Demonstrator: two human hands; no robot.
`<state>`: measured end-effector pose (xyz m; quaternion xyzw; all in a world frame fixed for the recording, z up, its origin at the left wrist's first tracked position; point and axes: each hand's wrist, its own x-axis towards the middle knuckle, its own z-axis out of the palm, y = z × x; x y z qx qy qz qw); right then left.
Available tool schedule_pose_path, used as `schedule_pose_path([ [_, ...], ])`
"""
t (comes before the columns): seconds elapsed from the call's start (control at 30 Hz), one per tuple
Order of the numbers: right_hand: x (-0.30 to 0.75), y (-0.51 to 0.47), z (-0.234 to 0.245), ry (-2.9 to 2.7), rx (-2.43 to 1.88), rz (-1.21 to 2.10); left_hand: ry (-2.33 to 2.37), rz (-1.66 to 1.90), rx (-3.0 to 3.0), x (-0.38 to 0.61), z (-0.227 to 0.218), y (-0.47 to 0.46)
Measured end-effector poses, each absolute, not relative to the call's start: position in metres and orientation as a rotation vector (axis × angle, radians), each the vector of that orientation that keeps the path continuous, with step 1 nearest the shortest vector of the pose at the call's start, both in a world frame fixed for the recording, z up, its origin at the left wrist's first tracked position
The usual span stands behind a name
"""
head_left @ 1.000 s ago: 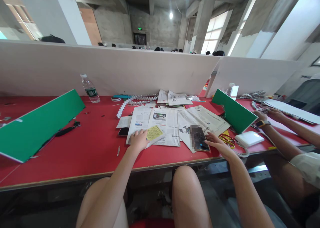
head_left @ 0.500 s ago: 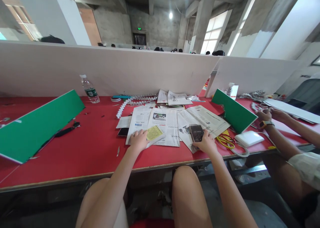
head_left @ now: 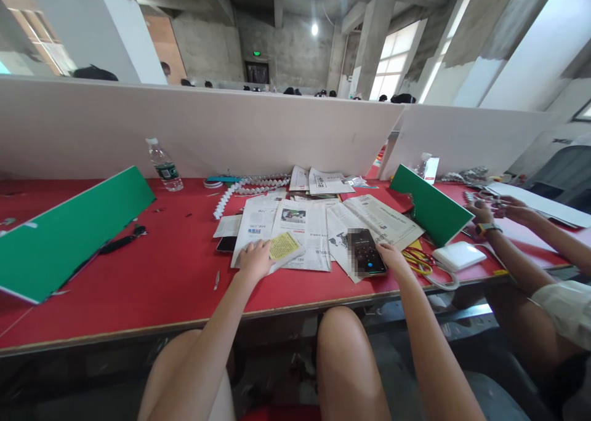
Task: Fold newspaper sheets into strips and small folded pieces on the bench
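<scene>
My left hand (head_left: 255, 258) is closed on the left end of a flat white packet with a yellow printed label (head_left: 284, 246). The packet lies over spread newspaper sheets (head_left: 316, 227). At the right, a black smartphone (head_left: 370, 255) shows a lit screen, partly pixelated. My right hand (head_left: 392, 258) grips its right edge, and the fingers beneath are hidden. The phone is over another newspaper page (head_left: 381, 218). A second dark phone (head_left: 226, 244) shows partly from under the paper, left of my left hand.
Green boards (head_left: 78, 230) stand slanted at both sides. A small blade (head_left: 217, 280) lies near the front edge. Behind are a water bottle (head_left: 165, 165) and a white spiral strip (head_left: 226, 200). Yellow and red cables (head_left: 418, 260) and a white box (head_left: 459, 256) sit beside a co-worker's hands (head_left: 489, 215).
The smartphone has turned more face-up and its screen has lit. My right hand has shifted right, to its edge. The left hand stays on the packet.
</scene>
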<state>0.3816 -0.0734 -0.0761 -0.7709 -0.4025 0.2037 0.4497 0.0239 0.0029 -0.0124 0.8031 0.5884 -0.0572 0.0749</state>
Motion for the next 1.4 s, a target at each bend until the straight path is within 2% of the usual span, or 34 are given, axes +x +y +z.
schedule_pose_path([
  [0.13,0.37,-0.081,-0.071,-0.83,-1.851,0.555,1.772,-0.178,2.428,0.023,-0.016,0.005],
  [0.3,0.334,-0.094,-0.056,-0.554,-1.464,0.737,1.777,-0.199,2.434,0.022,-0.019,0.008],
  [0.47,0.279,-0.094,-0.037,-0.578,-1.179,0.859,1.771,-0.208,2.446,0.021,-0.022,0.01],
  [0.67,0.235,-0.091,-0.014,-0.665,-1.056,0.976,1.772,-0.219,2.455,0.021,-0.022,0.011],
  [0.9,0.225,-0.091,-0.004,-0.696,-1.046,0.957,1.779,-0.2,2.443,0.022,-0.021,0.011],
  [1.07,0.24,-0.093,-0.016,-0.659,-1.077,0.942,1.764,-0.202,2.454,0.021,-0.021,0.01],
  [1.27,0.298,-0.103,-0.056,-0.422,-1.356,0.886,1.758,-0.199,2.442,0.022,-0.017,0.008],
  [1.4,0.335,-0.109,-0.064,-0.451,-1.589,0.773,1.769,-0.214,2.443,0.023,-0.016,0.008],
])
